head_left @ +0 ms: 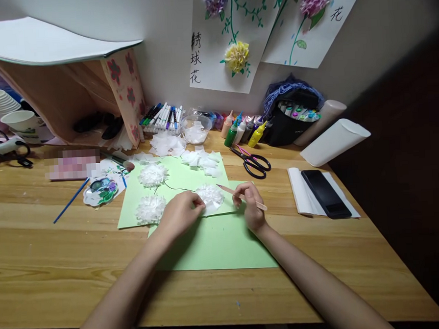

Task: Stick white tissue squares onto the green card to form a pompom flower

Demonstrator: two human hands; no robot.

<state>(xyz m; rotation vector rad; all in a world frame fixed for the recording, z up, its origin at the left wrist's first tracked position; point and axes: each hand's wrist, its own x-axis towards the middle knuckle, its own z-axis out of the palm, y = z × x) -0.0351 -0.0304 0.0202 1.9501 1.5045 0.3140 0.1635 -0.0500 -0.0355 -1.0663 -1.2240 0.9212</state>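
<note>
My right hand (250,204) grips a pencil (226,189), whose thin tip points left over the edge of a white tissue-paper flower (210,193). At the flower's lower left, my left hand (183,213) has its fingers pinched on a piece of white tissue paper (210,208). Both hands are over a light green sheet (182,164), which overlaps a second green sheet (216,248). Two more white paper flowers, an upper one (153,175) and a lower one (150,209), rest on its left side. A thin dark line curves between the flowers.
Loose tissue pieces (202,161) lie at the sheet's top. Black-handled scissors (255,163) and several paint bottles (240,132) are behind my right hand. A phone (326,193) lies on white paper at right. A paint palette (100,191) and blue brush (70,201) are left.
</note>
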